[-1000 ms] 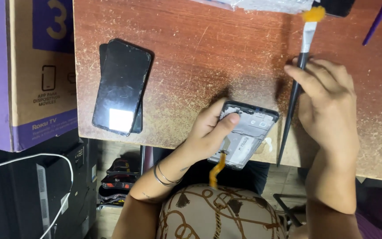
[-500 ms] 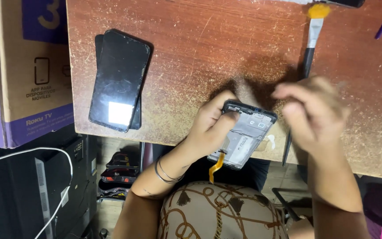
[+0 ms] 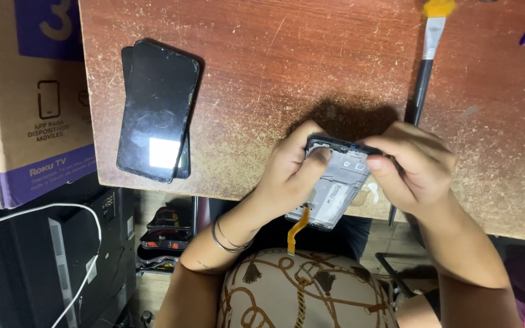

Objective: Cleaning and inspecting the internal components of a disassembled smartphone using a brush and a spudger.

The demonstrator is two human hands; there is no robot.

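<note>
Right hand (image 3: 411,167) now grips phone frame (image 3: 335,185) top

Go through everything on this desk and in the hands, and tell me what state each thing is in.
Phone frame: opened up, insides showing, held over the table edge.
Orange flex cable: hanging loose below the frame.
Left hand: gripping the frame.
Right hand: pinching its top edge.
Black phones: stacked, lying flat.
Brush: lying flat, unheld.

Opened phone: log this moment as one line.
left hand: grips opened phone | right hand: pinches its top edge | brush: lies on table
</note>
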